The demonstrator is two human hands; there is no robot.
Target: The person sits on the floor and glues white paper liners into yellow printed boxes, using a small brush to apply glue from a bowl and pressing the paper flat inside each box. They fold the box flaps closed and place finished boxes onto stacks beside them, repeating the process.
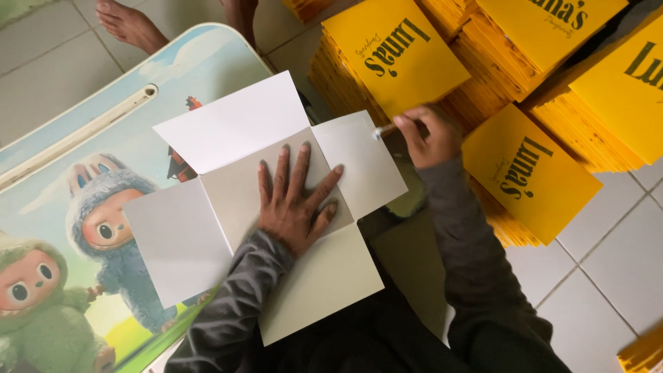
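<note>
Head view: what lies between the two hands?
In the head view, only the white right-side flap of the unfolded card sheet lies between the left hand, flat on its centre, and the right hand.

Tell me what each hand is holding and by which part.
The right hand pinches a thin white stick-like tool, kind unclear, its grip at the rear end. The left hand holds nothing; it presses flat on the unfolded white cardboard box blank.

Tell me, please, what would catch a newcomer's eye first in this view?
First, the stacks of bright yellow envelopes piled on the tiled floor at upper right. Next, the unfolded white card sheet in the middle, pressed flat by the left hand on a small table printed with furry cartoon figures. The right hand holds a thin white stick at the sheet's right flap.
</note>
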